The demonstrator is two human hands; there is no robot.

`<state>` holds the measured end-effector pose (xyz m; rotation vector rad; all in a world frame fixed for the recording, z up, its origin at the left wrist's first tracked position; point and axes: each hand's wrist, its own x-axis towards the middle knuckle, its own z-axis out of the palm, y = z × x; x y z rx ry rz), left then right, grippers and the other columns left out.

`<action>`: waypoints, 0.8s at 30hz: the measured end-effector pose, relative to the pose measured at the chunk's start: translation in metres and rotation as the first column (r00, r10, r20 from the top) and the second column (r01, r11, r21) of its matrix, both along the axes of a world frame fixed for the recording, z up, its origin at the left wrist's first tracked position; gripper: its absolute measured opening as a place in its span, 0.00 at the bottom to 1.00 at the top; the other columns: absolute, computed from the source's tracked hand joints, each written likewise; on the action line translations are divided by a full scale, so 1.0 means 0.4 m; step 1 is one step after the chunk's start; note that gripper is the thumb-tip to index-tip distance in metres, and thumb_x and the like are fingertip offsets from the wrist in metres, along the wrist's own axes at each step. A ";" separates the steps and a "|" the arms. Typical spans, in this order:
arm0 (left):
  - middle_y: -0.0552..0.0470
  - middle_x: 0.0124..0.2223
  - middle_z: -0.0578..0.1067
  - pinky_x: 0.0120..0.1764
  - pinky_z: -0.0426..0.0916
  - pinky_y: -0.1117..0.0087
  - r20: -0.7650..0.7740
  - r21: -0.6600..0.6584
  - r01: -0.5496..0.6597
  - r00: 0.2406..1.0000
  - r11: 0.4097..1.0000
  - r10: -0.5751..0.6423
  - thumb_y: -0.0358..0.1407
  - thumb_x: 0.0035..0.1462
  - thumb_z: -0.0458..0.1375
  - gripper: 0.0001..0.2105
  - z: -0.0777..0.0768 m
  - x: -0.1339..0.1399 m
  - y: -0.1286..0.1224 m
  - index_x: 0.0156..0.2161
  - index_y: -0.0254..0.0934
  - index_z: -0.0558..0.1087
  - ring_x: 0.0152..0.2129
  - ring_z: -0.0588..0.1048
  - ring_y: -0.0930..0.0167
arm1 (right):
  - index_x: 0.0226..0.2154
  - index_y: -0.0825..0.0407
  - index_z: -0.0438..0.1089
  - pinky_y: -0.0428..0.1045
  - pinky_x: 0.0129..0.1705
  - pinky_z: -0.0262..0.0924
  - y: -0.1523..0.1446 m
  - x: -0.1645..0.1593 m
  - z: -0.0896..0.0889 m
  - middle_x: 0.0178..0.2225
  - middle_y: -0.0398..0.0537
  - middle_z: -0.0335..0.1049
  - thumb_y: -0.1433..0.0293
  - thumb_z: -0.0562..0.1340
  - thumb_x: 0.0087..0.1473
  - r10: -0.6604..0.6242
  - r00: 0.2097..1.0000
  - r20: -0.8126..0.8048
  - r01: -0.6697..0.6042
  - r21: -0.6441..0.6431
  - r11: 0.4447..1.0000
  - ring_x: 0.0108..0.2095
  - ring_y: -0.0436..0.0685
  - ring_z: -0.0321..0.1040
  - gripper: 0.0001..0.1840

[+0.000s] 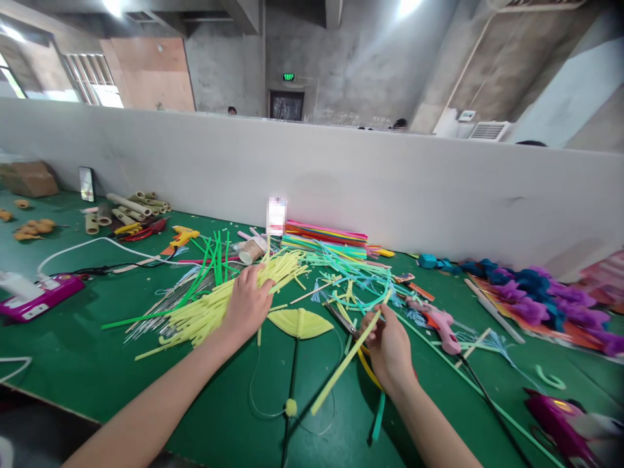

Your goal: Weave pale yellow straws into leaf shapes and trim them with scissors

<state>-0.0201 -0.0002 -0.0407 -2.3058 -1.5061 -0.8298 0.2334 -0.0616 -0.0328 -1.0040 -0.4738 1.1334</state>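
Note:
My left hand [248, 302] reaches over a heap of fuzzy yellow pipe cleaners [199, 318]. Its fingers are curled around a yellow pipe cleaner [268, 248] that stands up from them. Between thumb and fingers, my right hand [387, 344] pinches another yellow pipe cleaner [341, 370], slanting down toward me. Scissors [345, 318] show at the right palm; whether the hand grips them is hidden. Between the hands lies a yellow leaf-shaped piece [301, 324] of pipe cleaners. Below it, a small yellow ball [291, 407] sits beside a loop of thin clear line.
A yellow glue gun [185, 235] and bamboo pieces [134, 208] lie at back left. On the right are a pink glue gun [441, 325], purple and blue fuzzy flowers [541, 299] and a power strip [560, 416]. A white partition [195, 162] borders the green table [219, 416].

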 end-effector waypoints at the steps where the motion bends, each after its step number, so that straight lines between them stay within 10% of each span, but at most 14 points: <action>1: 0.41 0.54 0.65 0.51 0.58 0.55 -0.005 -0.005 0.017 1.000 1.000 -0.017 0.29 0.56 0.54 0.10 0.003 0.009 -0.009 0.41 0.38 0.75 0.51 0.61 0.55 | 0.27 0.48 0.58 0.42 0.16 0.49 0.001 0.001 -0.003 0.16 0.33 0.54 0.62 0.61 0.49 0.006 1.000 -0.008 -0.006 -0.007 1.000 0.13 0.44 0.47 0.12; 6: 0.45 0.40 0.72 0.42 0.61 0.64 0.109 -0.180 0.241 0.969 0.954 -0.224 0.36 0.61 0.50 0.10 0.014 0.038 -0.042 0.36 0.37 0.74 0.39 0.69 0.63 | 0.28 0.48 0.59 0.41 0.16 0.48 0.007 0.006 -0.018 0.17 0.33 0.56 0.62 0.62 0.49 0.015 0.999 -0.043 -0.016 -0.030 0.999 0.14 0.44 0.48 0.11; 10: 0.53 0.21 0.68 0.25 0.52 0.72 0.150 -0.472 0.502 0.856 0.724 -0.495 0.50 0.61 0.48 0.24 0.004 0.064 -0.069 0.22 0.35 0.70 0.19 0.65 0.73 | 0.27 0.49 0.58 0.41 0.15 0.44 0.008 0.004 -0.019 0.15 0.33 0.54 0.61 0.62 0.49 0.007 0.999 -0.033 -0.008 -0.037 0.999 0.13 0.44 0.46 0.12; 17: 0.55 0.17 0.65 0.23 0.47 0.72 0.134 -0.581 0.332 0.939 0.743 -0.316 0.41 0.51 0.56 0.15 -0.018 0.105 -0.099 0.18 0.36 0.68 0.17 0.62 0.74 | 0.27 0.50 0.59 0.42 0.15 0.42 0.012 -0.003 -0.014 0.14 0.33 0.51 0.63 0.59 0.53 0.001 1.000 -0.030 -0.002 -0.026 1.000 0.13 0.44 0.44 0.10; 24: 0.57 0.16 0.64 0.23 0.52 0.73 0.410 -0.609 0.406 0.897 0.681 -0.167 0.42 0.54 0.54 0.18 -0.005 0.079 -0.071 0.17 0.35 0.65 0.16 0.62 0.76 | 0.25 0.50 0.58 0.41 0.14 0.42 0.015 0.008 -0.011 0.14 0.31 0.49 0.66 0.61 0.50 0.003 0.991 -0.134 0.001 0.030 1.000 0.13 0.44 0.44 0.10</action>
